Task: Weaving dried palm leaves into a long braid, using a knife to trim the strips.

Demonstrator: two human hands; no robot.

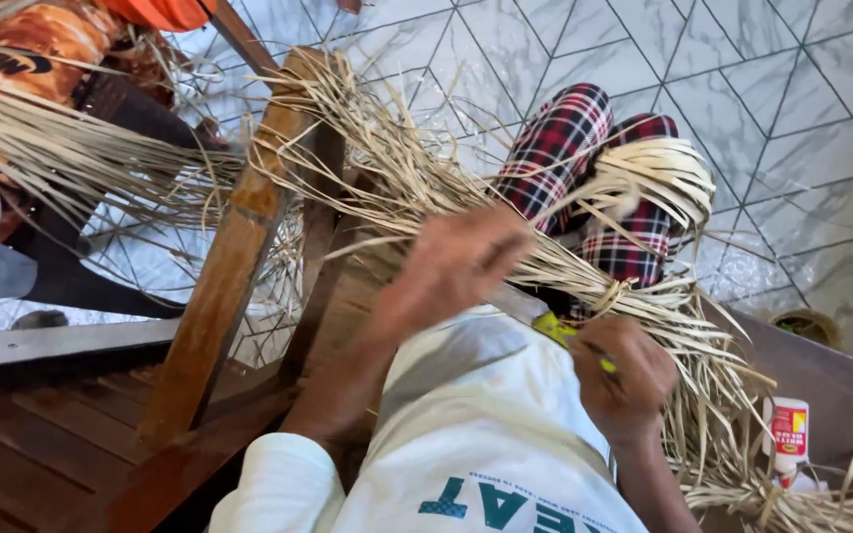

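The light is bright and soft, like daytime. The white floor tiles (772, 89) shine a little. The left hand (466, 262) looks smeared and blurry. Dark shadow sits under the wooden frame (224, 266) at the bottom left.
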